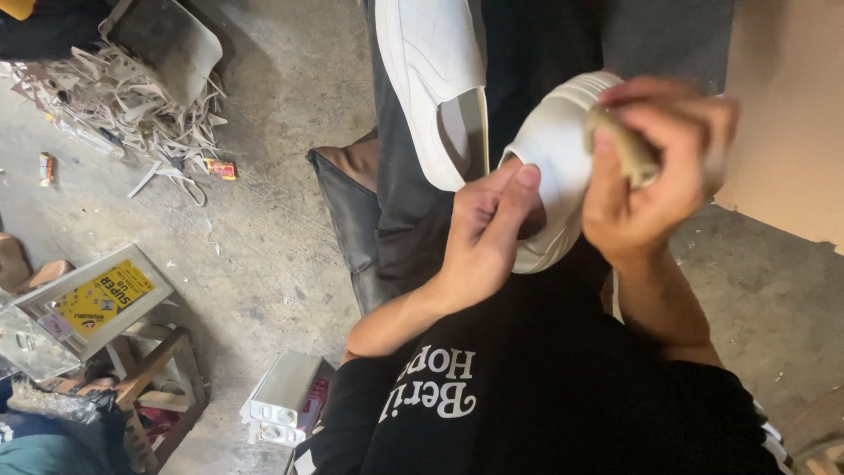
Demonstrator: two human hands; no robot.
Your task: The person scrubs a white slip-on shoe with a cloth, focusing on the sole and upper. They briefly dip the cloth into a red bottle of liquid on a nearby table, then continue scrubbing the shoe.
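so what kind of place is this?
Most likely a small shoemaking or shoe-repair workshop. The left hand steadies a white shoe while the right hand presses a tan pad on its sole; a second white shoe lies nearby, and cut scraps litter the concrete floor.

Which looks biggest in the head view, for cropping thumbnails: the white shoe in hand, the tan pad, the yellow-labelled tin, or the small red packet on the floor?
1. White shoe
2. Yellow-labelled tin, though it lies farther from the camera, so true size is unsure
3. Tan pad, partly hidden by the right hand
4. Red packet
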